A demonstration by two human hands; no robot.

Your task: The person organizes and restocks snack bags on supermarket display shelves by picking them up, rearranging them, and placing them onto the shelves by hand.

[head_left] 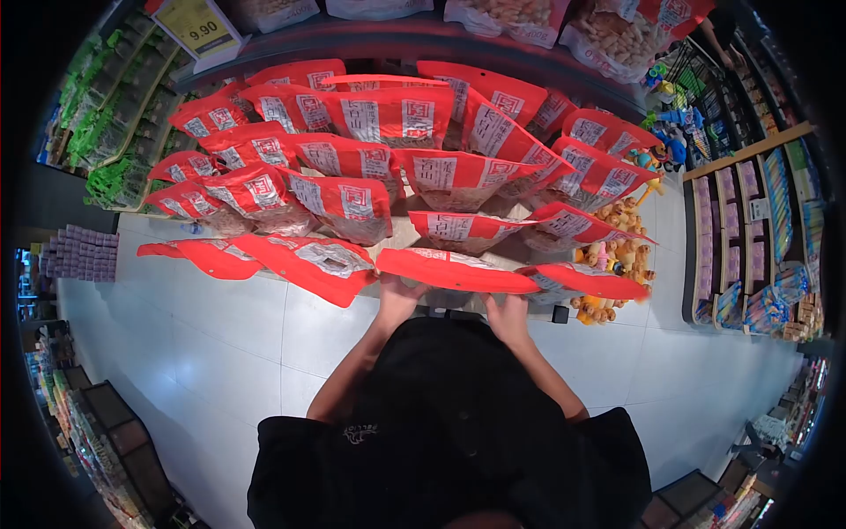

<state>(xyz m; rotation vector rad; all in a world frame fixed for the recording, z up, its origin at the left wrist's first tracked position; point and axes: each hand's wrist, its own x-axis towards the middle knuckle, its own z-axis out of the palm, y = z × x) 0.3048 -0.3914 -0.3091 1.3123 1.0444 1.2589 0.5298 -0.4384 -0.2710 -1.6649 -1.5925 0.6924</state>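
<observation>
In a shop aisle, with 12 o'clock straight ahead of the wearer, a stack of pinkish packs [81, 256] stands at 9 o'clock, its even layers probably there for steadiness. At 10 o'clock, green-trimmed goods [92, 115] line a sloping rack. Near 11 o'clock, a price card [209, 51] reading 9.90 faces outward, likely so shoppers can read it. Between 10 and 2 o'clock, red-topped packets [379, 119] crowd together in rows, many leaning, with printed tops uppermost, presumably to keep their labels in sight. Just below centre, toward 7 o'clock, the left hand [400, 298] is at the near side of the front packet [458, 270], which lies at the centre of the nearest row, its red top tilted toward the wearer. The right hand [508, 312], toward 4 o'clock, is under the packet's other end. The 2 hands are apart, a spacing that would help keep the packet level; it hides the fingertips, so whether they clamp or only touch it cannot be told. At 3 o'clock, tan plush toys [624, 220] hang in a cluster beside the packets, and beyond them stand stocked shelves [738, 238]
</observation>
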